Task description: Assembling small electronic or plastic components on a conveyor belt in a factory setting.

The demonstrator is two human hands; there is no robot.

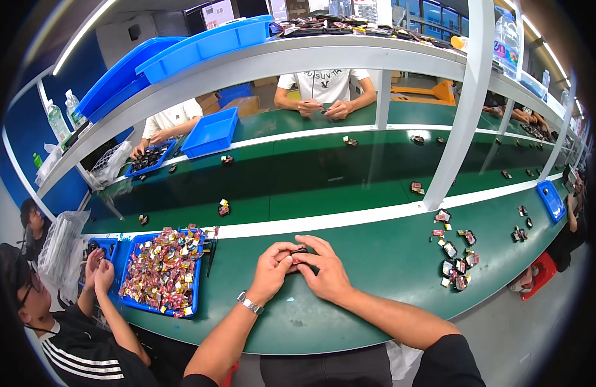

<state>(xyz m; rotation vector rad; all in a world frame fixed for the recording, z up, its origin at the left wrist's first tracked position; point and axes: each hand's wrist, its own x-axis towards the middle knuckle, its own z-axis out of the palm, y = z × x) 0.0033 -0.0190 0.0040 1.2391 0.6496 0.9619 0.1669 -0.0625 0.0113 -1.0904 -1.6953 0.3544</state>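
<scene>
Over the green bench (369, 271) my two hands meet in front of me, fingers closed around one small black-and-red part (298, 256). My left hand (272, 271), with a watch on its wrist, pinches it from the left. From the other side my right hand (325, 269) grips it with thumb and fingers. Most of the part is hidden by the fingers. To the left stands a blue tray (196, 284) heaped with small red, yellow and white pieces. Several black-and-red assemblies (461, 264) lie in a loose group to the right.
Black tweezers (212, 255) lie beside the tray. Past a white rail (349, 218), a green conveyor belt (298, 187) carries scattered parts. A white post (462, 109) rises at right, under a shelf holding blue trays (204, 48). A co-worker's hands (99, 267) are at left; others sit opposite.
</scene>
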